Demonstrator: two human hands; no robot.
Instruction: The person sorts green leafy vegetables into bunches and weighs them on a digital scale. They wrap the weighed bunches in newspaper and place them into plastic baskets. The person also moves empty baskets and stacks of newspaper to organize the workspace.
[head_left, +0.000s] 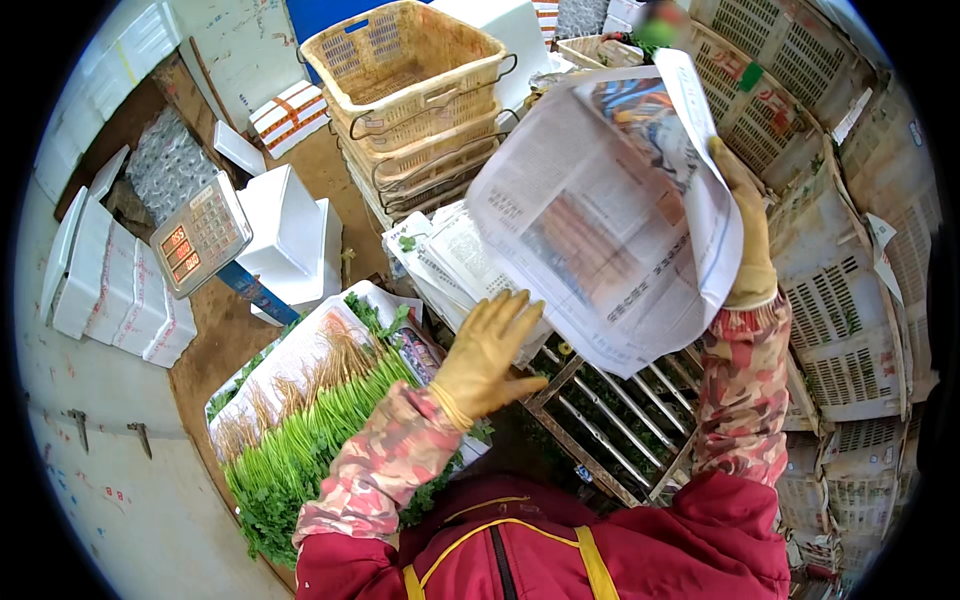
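My right hand (742, 217), in a yellow rubber glove, grips the right edge of a large newspaper sheet (592, 217) and holds it up, its right side curled over. My left hand (491, 352), gloved alike, has its fingers spread and holds nothing; it is near the sheet's lower left edge. A stack of folded newspapers (457, 255) lies beneath and left of the raised sheet. To the left of my left arm, rooted green bunches of a leafy herb (322, 427) lie in rows on newspaper in a white foam box (240, 382).
A digital scale display (202, 232) stands on a post behind the herb box. Stacked yellow plastic crates (420, 97) rise ahead, with white foam boxes (281, 217) to the left. A metal rack (607, 420) is before my body; dirty crates (832, 300) line the right side.
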